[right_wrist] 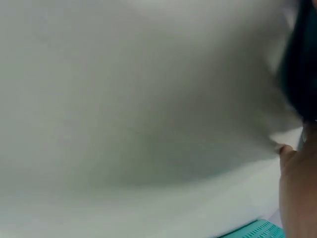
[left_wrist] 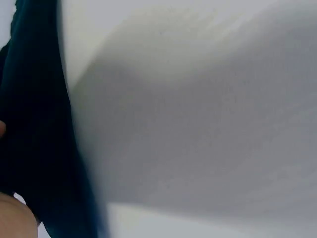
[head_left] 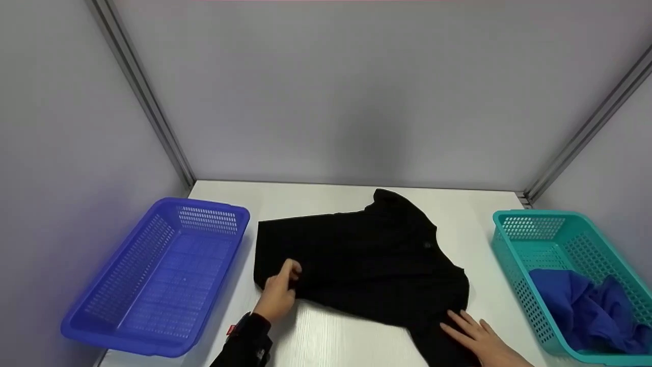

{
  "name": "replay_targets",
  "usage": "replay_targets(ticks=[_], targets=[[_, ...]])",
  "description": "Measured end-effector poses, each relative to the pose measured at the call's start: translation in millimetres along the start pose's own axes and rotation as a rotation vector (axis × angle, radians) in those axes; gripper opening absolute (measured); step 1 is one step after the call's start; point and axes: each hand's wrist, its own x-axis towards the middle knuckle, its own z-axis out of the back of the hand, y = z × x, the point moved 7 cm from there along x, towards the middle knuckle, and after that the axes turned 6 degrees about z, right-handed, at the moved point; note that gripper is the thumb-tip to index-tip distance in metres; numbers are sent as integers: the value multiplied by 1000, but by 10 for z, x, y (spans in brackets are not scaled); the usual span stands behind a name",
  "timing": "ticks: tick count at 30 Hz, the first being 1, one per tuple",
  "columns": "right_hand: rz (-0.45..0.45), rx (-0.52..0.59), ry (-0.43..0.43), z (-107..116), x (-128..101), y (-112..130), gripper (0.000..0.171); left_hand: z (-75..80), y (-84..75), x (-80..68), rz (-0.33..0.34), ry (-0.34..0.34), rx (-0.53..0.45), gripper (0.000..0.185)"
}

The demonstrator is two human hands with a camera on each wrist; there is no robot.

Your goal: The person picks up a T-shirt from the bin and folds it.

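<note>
A black T-shirt lies spread on the white table, hem to the left and neckline to the right. At the near corner of its hem, my left hand pinches the cloth with curled fingers. In the left wrist view, the dark cloth runs down the left side, with only bits of the hand showing. My right hand rests with spread fingers on the near sleeve, by the shoulder. The right wrist view catches part of that hand beside the dark cloth; its fingertips are mostly hidden there.
An empty blue plastic basket stands left of the shirt. On the right is a teal basket with crumpled blue cloth inside. Grey panels enclose the white table at the back and sides.
</note>
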Motion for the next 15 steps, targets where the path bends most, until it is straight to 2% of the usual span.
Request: replay_targets(ticks=[3,5,7,10,12,15], targets=[[-47,-11,-20,-24,12,-13,72,8,4,-35,1,61,-79,83],[-44,-98,-61,1,40,4,66,13,12,-64,19,96,-93,86],[-28,-191,-111,35,76,19,65,26,17,-87,39,117,-86,77],[-1,-283,-188,84,139,41,68,24,51,-127,119,163,-83,56],[5,-257,-231,104,171,38,71,8,78,-156,163,198,-71,44],[-8,-202,-278,134,201,26,71,-17,108,-199,190,227,-78,42]])
